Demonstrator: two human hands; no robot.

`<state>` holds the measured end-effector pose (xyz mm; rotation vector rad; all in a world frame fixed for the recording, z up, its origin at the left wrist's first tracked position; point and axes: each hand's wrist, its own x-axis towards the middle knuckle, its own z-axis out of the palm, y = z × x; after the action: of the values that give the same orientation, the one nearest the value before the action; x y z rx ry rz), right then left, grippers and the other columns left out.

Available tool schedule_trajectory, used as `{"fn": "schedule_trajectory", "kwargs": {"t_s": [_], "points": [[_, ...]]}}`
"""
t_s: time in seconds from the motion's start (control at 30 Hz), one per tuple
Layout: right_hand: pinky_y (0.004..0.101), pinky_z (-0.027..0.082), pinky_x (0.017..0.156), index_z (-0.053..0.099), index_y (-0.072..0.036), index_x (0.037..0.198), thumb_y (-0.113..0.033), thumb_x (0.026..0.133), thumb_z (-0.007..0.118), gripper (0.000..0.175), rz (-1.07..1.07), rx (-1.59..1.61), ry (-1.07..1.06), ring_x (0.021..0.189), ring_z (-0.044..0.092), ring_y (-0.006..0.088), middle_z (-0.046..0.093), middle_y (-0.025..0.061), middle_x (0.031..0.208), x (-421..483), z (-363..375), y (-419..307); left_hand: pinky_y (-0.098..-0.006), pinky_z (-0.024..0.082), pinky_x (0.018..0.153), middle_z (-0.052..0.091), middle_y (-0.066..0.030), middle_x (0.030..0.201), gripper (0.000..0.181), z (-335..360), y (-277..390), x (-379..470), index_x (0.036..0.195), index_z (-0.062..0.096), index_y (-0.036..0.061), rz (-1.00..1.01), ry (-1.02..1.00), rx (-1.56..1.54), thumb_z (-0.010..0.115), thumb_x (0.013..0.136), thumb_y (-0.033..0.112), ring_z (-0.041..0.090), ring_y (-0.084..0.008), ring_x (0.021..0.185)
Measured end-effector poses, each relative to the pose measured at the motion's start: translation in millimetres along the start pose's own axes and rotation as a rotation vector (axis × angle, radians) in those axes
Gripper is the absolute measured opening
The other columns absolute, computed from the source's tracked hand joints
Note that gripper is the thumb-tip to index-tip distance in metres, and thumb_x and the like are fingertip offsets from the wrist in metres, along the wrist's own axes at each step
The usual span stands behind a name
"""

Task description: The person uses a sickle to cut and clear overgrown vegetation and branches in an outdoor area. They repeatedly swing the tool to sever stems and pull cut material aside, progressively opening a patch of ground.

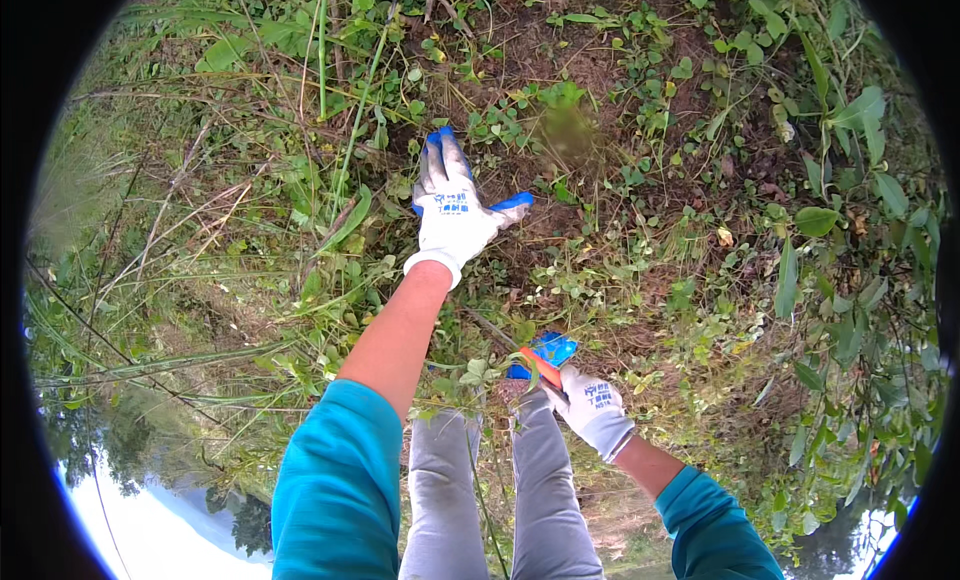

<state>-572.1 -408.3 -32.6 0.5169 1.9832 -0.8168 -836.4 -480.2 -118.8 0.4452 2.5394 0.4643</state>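
My left hand [451,205] wears a white knit glove with blue-coated fingertips and writing on its back. It reaches forward, back facing me and thumb spread wide, over low leafy weeds [498,122]; nothing shows in it, though the palm is hidden. Nearer my legs, my right hand [592,409], in a matching glove, grips the orange handle [541,367] of a hand tool. Its thin metal part [491,328] points up and left, the far end lost among leaves, so I cannot tell the tool's exact kind. A shiny blue covering [556,346] shows at my right foot, just beyond the handle.
Tall grass blades and dry stems [180,182] cross the left side. Leafy branches [862,280] hang along the right. Reddish-brown soil [600,182] shows between plants ahead. My legs in grey trousers [544,475] are below, with a long green stem [480,497] between them.
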Motion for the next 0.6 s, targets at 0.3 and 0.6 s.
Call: {"fn": "schedule_trajectory", "kwargs": {"t_s": [0.3,0.6], "points": [[0.0455,0.047,0.049,0.05,-0.006,0.087,-0.037,0.088,0.056,0.031,-0.055,0.066,0.019,0.057,0.061,0.0344,0.059,0.016,0.063,-35,17,15,-0.0341,0.053,0.073,0.043,-0.0131,0.133,0.05,78,-98,-4,0.137,0.034,0.0084,-0.194,-0.223,0.703,0.05,0.091,0.018,0.054,-0.0204,0.107],[0.045,0.047,0.054,0.05,-0.006,0.088,-0.035,0.09,0.055,0.03,-0.179,-0.102,0.283,0.06,0.06,0.0353,0.06,0.0171,0.067,143,-62,-24,-0.0278,0.051,0.062,0.061,-0.0045,0.088,0.013,84,-116,-11,0.097,0.058,0.0101,0.02,-0.234,1.005,0.053,0.087,0.017,0.062,-0.0167,0.078]]}}
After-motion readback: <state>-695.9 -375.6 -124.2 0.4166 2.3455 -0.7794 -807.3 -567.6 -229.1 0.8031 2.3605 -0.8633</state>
